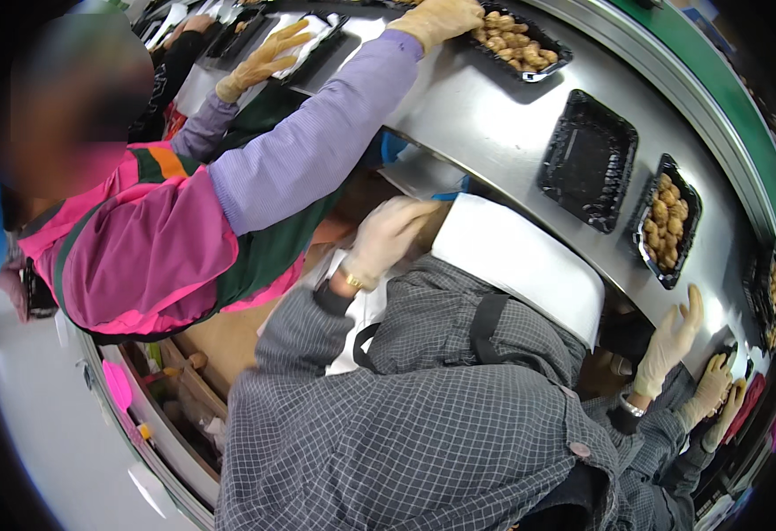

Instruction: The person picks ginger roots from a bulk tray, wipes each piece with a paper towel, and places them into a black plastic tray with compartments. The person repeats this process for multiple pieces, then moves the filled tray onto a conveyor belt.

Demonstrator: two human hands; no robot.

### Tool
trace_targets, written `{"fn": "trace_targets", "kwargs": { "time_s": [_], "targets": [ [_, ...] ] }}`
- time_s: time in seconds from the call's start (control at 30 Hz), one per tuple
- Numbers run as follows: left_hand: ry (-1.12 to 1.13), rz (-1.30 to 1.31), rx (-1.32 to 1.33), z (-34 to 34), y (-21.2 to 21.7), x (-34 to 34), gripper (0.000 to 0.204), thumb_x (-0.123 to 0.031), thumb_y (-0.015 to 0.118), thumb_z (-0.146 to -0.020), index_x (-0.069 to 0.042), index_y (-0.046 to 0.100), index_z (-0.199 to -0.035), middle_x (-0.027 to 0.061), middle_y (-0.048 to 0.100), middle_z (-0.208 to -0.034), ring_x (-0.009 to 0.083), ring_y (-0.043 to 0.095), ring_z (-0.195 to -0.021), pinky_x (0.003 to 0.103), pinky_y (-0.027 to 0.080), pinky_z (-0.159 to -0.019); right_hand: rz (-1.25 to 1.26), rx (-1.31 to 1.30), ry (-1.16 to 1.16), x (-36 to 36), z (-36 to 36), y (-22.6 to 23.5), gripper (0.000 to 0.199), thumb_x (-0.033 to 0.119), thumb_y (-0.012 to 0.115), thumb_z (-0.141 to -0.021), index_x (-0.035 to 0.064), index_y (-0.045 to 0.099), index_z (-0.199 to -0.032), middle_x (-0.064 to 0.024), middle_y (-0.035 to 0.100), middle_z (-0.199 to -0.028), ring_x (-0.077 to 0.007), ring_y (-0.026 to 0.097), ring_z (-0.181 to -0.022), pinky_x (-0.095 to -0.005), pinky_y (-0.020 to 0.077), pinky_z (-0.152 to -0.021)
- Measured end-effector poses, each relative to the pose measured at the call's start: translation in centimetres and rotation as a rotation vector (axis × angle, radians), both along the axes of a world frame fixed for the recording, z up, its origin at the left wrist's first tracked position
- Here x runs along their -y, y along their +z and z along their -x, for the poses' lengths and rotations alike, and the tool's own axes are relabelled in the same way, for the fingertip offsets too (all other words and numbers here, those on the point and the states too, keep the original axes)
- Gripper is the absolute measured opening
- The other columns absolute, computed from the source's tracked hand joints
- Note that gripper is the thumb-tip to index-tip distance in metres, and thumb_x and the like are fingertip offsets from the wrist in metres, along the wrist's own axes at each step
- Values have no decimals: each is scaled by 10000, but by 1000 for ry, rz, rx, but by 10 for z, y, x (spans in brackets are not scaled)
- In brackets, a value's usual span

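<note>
In the head view, the right hand (667, 350) had its fingers loosely spread, holding nothing visible, by the table (481, 124). The full tray (667, 165) lay near it at 12 o'clock, the empty tray (587, 159) at 11. The left hand (383, 239) pointed toward 2 o'clock beside the white block (516, 261); whether it pinched anything, I couldn't tell. Handling trays by opposite rims, kept level, would probably have prevented spills.

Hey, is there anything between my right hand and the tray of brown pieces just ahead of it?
Nothing visible stands between your right hand and the tray of brown pieces. The unfilled black tray lies to that tray's left, and a co-worker's gloved hand is off to the right, both outside the gap.
</note>
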State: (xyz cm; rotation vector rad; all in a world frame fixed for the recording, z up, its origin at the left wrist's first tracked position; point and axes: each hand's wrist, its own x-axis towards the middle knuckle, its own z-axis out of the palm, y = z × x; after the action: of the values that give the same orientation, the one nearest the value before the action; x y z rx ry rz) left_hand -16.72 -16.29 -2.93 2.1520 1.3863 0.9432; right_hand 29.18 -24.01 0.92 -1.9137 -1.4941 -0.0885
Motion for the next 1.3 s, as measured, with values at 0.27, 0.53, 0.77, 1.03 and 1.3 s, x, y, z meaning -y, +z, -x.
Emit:
{"fn": "trace_targets", "kwargs": {
  "time_s": [0.27,0.53,0.77,1.03,1.3],
  "targets": [
    [591,536,-551,145,-215,188,398,-308,751,-771,-94,682,-1100,110,687,-1034,304,653,-939,411,520,-814,-18,-179,44,6,34,-27,229,-69,527,-931,-11,639,-1122,-85,660,-1059,-175,623,-971,-298,487,-901],
    [609,555,-661,115,-288,173,334,-213,652,-807,-84,610,-1113,95,633,-945,257,638,-924,382,535,-771,-67,-115,188,-7,57,-14,217,-94,533,-914,-1,658,-1065,-79,666,-1016,-174,624,-933,-289,493,-865],
    [687,517,-683,109,-312,166,138,-121,524,-821,-54,635,-867,140,661,-798,338,667,-775,425,543,-664,-78,-101,247,-8,66,-11,232,-148,547,-850,-15,654,-1006,-107,667,-1008,-205,635,-932,-299,505,-851],
    [1036,423,-56,133,-253,184,102,-127,674,-739,-83,662,-830,103,684,-758,270,673,-709,377,536,-687,-88,-179,247,-7,67,-11,226,-140,544,-861,-4,656,-1002,-89,668,-997,-174,629,-910,-286,510,-837],
    [527,-41,170,31,-7,89,217,82,641,-715,-30,580,-891,88,624,-820,204,621,-660,306,515,-613,472,-691,781,-22,175,30,988,206,853,-688,24,294,-1482,-176,428,-1452,-280,425,-1341,-393,413,-1056]
  ]
}}
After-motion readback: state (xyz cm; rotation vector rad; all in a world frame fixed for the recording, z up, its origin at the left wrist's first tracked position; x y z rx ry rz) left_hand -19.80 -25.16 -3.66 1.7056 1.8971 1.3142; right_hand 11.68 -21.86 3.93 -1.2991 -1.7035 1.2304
